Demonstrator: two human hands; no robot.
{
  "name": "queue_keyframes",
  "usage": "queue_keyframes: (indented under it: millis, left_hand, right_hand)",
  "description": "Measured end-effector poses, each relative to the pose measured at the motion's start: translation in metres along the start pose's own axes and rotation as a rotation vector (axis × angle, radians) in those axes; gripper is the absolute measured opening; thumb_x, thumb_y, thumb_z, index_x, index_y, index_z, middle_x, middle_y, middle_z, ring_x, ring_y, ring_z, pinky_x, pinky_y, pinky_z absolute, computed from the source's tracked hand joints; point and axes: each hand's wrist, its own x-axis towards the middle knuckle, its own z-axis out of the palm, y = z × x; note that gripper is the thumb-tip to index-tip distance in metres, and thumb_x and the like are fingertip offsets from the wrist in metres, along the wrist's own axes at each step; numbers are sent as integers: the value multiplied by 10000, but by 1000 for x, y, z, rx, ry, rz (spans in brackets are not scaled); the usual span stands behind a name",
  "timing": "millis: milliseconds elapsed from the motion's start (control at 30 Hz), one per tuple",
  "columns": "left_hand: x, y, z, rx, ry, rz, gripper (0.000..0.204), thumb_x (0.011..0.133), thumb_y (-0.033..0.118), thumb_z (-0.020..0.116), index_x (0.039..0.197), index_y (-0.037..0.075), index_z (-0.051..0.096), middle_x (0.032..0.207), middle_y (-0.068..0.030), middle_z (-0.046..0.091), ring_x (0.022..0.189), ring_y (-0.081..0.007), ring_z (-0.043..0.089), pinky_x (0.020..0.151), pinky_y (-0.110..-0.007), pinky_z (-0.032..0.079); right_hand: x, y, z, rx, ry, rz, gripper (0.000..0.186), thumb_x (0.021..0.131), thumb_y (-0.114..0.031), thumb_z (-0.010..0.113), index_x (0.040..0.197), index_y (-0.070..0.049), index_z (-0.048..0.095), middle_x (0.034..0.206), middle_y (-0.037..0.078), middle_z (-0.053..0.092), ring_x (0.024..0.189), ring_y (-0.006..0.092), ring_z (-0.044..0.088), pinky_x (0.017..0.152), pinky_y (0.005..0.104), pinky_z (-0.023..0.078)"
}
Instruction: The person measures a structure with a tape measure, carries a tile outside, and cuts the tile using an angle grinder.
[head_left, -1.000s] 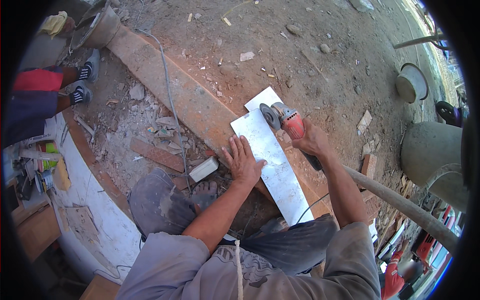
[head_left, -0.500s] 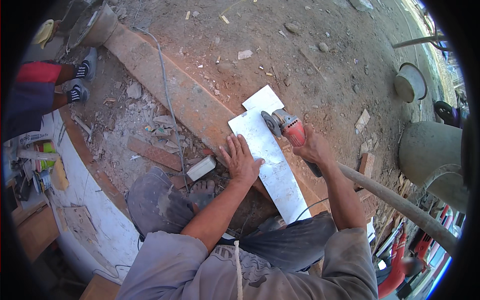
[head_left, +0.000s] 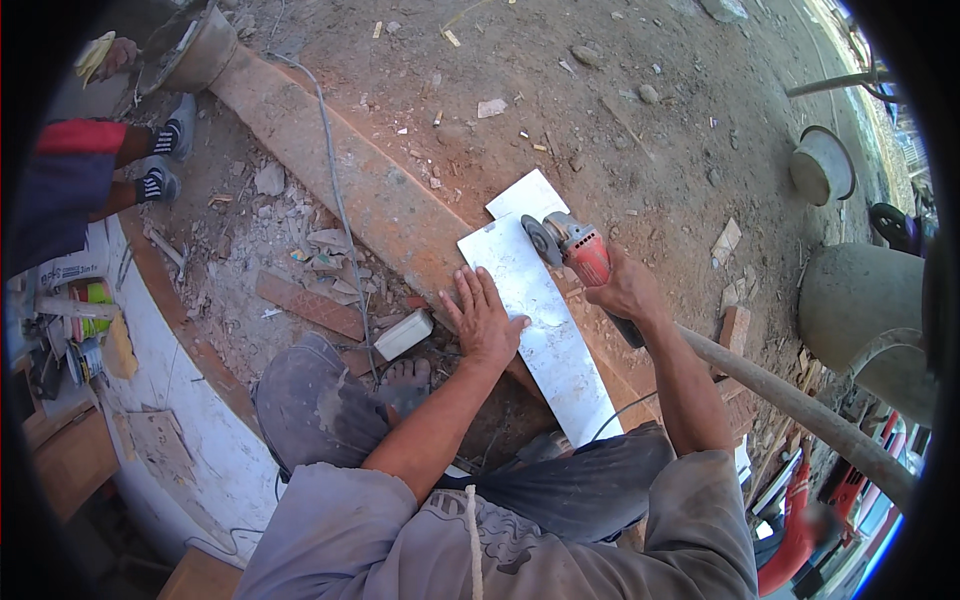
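Observation:
My right hand is wrapped round a red and grey angle grinder. The grinder's dark disc is at the right edge of a long white tile, near its far end; I cannot tell whether it touches. With fingers spread, my left hand lies flat on the tile's left edge. The tile rests across a dusty wooden plank. Beyond its far end is a smaller white piece, partly under or against it.
A grey cable crosses the plank. Rubble and a white block lie left of my feet. A person stands at the far left. On the right are a metal pole, a bucket and a large grey drum.
The grinder and both my hands have stayed almost in place. At the far left, the other person's gloved or cloth-holding hand has shifted slightly right.

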Motion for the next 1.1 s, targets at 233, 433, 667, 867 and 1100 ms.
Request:
queue_keyframes:
  millis: [233,433,667,867,1100]
  left_hand:
    - [1,1,0,5,-1,6,1165,787,508,756,1525,-123,113,1589,-341,159,1518,-435,48,1171,-649,-35]
    - [2,2,-4,27,-61,-20,1167,802,542,733,1537,-105,98,1610,-317,117,1525,-419,4,1181,-639,-43]
    - [4,4,-7,18,-78,-25,1155,811,528,733,1536,-107,98,1612,-319,105,1525,-420,-2,1180,-639,-44]
    - [0,0,-1,10,-5,-7,1176,786,520,753,1526,-123,103,1592,-338,149,1521,-426,32,1179,-636,-30]
    - [-3,-5,4,5,-5,20,1168,788,523,748,1525,-120,111,1585,-344,163,1518,-434,47,1169,-657,-17]
  right_hand:
    - [19,-3,9,14,14,-28,632,642,-274,731,1188,-17,542,985,276,690,944,434,681,832,495,534]
    - [17,-9,-2,57,19,-37,637,642,-271,732,1195,-14,549,986,265,693,940,428,680,838,486,529]
    - [-2,8,-5,16,-21,-23,664,649,-280,737,1223,-13,537,1003,271,688,944,431,678,842,483,529]
    - [10,0,2,24,-6,-41,666,648,-274,737,1228,-16,535,1004,276,687,954,435,677,848,485,530]
    - [23,-14,6,95,-12,-41,627,657,-289,728,1191,-8,556,1036,268,686,978,421,674,865,472,524]
